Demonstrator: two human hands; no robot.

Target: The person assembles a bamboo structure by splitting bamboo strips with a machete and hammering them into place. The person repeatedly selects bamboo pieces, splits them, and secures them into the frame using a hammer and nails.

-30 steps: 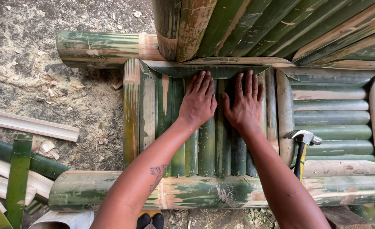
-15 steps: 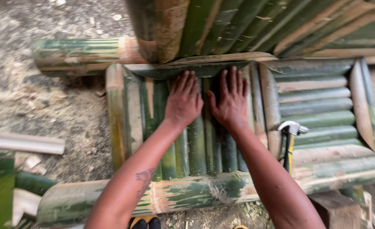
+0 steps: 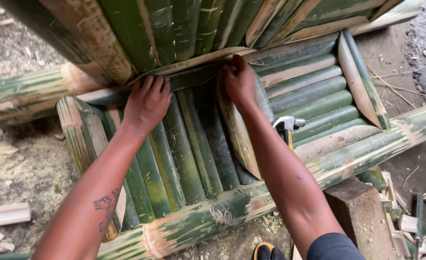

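Fingers (image 3: 151,83) on slats (image 3: 184,154), cross-strip (image 3: 193,77) at tips

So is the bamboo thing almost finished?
Partly. The right panel already has its slats packed in. Both hands, left hand and right hand, press on the upright slats of the left panel, under the top rail. The hammer lies unused, and gaps show between those slats.

Deep green bamboo slats (image 3: 189,149), streaked with paler green, are framed by mottled green-and-tan poles (image 3: 251,204). Cream inner faces are shown on split slats (image 3: 355,77). A dark tattoo is seen on the left forearm (image 3: 106,207). A silver-headed hammer (image 3: 287,126) with a yellow handle is seen beside grey ground (image 3: 11,163).
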